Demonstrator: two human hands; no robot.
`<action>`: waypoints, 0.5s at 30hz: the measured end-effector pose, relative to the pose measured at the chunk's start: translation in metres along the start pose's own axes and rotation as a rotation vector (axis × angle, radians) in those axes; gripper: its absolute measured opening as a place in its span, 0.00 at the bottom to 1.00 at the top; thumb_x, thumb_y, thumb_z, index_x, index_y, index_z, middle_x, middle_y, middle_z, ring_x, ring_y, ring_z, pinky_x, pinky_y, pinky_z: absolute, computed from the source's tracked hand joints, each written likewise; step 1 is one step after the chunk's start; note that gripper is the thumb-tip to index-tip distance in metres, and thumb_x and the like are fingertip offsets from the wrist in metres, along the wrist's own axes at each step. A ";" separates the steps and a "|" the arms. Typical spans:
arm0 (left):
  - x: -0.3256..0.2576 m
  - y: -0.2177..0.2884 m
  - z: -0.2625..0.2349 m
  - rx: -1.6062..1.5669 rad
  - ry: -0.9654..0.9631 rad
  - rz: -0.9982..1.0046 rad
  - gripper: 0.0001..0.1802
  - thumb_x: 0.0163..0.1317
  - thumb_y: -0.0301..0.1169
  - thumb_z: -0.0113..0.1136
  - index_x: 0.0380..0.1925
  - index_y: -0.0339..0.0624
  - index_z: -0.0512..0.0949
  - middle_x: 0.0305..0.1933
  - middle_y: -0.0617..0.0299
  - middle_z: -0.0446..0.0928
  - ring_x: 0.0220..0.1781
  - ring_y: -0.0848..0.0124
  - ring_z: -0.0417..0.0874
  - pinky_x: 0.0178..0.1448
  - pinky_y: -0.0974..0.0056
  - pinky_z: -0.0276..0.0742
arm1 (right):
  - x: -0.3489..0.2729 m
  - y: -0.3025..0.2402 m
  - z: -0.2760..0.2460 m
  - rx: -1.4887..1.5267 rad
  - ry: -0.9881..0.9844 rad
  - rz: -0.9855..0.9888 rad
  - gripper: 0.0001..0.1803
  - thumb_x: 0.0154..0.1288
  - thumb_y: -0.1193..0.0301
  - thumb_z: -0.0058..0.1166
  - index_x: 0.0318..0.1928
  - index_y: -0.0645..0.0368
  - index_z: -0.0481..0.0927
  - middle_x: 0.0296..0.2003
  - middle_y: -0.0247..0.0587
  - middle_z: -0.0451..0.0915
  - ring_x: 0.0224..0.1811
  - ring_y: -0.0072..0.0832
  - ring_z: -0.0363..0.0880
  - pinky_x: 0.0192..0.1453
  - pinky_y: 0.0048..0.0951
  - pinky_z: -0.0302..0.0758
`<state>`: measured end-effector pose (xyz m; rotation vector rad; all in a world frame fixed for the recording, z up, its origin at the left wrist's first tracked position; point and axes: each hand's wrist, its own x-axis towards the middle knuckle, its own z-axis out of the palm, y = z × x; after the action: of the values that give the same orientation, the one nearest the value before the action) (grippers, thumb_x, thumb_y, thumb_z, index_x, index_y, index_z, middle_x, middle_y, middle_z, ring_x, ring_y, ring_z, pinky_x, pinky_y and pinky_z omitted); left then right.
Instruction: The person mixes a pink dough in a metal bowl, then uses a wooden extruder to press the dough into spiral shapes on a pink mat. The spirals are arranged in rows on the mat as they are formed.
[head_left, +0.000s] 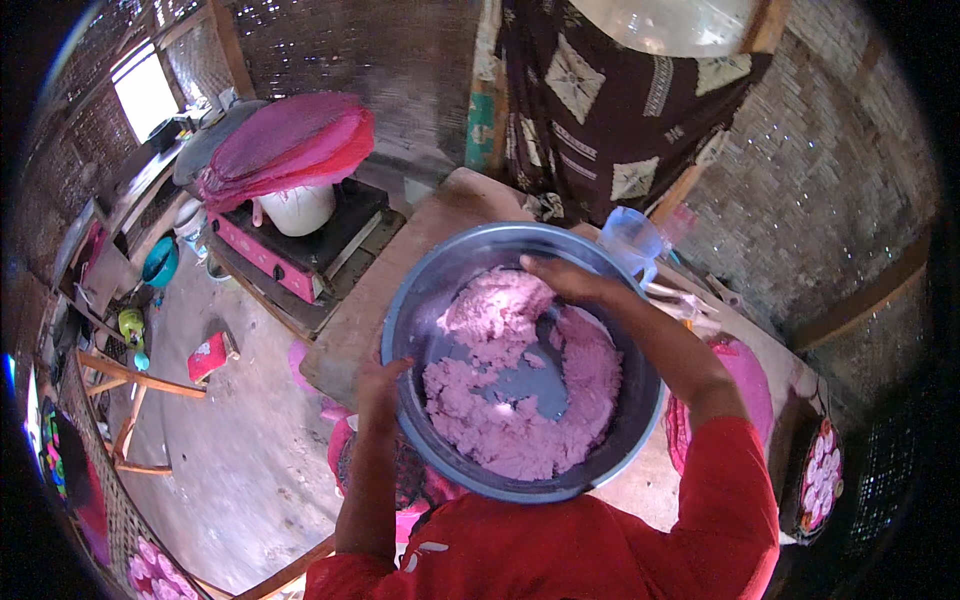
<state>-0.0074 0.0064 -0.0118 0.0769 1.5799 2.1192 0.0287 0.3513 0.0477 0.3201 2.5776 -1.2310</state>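
A wooden desk is spread beneath the work, its near part covered from view. Over it a wide grey-blue metal basin is seen just in front of the red shirt; whether its weight is borne by the desk or the lap cannot be told. To the left, a pink-fronted stove is placed, with a round pink-and-red cover above it. Crumbly pink dough is contained in the basin, heaped at the far side and spread along the right and near sides. A clear bluish jug is set just beyond the far right rim. The basin's left rim is gripped by the left hand, thumb over the edge. The right hand is held inside the far rim, beside the heap; whether anything is grasped cannot be told.
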 end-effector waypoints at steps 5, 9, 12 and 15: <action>0.013 0.006 0.003 0.165 0.013 0.162 0.37 0.45 0.21 0.56 0.62 0.36 0.68 0.56 0.56 0.76 0.58 0.64 0.76 0.62 0.64 0.68 | 0.092 0.041 0.020 -0.145 -0.200 0.049 0.44 0.63 0.33 0.42 0.58 0.63 0.76 0.60 0.57 0.72 0.65 0.42 0.67 0.69 0.38 0.59; 0.055 0.032 0.003 0.600 0.072 0.224 0.36 0.43 0.22 0.56 0.60 0.36 0.71 0.51 0.54 0.78 0.53 0.66 0.78 0.58 0.65 0.70 | 0.108 0.032 0.034 -0.193 -0.238 -0.172 0.43 0.59 0.32 0.48 0.61 0.54 0.75 0.63 0.51 0.70 0.67 0.45 0.66 0.70 0.38 0.61; 0.086 0.047 0.003 0.467 -0.095 0.224 0.35 0.42 0.24 0.57 0.58 0.34 0.72 0.47 0.51 0.80 0.48 0.65 0.79 0.55 0.65 0.72 | 0.081 -0.017 0.050 -0.304 -0.263 0.009 0.39 0.60 0.35 0.50 0.58 0.54 0.78 0.58 0.48 0.76 0.61 0.44 0.72 0.63 0.39 0.69; 0.117 0.058 0.003 0.571 -0.171 0.288 0.34 0.40 0.24 0.58 0.54 0.32 0.74 0.43 0.50 0.81 0.44 0.65 0.80 0.52 0.64 0.73 | 0.016 -0.051 0.066 -0.367 -0.517 -0.304 0.44 0.61 0.36 0.49 0.61 0.63 0.73 0.58 0.55 0.74 0.60 0.49 0.73 0.63 0.43 0.70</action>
<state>-0.1291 0.0456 0.0138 0.6917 2.1118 1.7241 0.0074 0.2690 0.0397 -0.4235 2.3635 -0.7574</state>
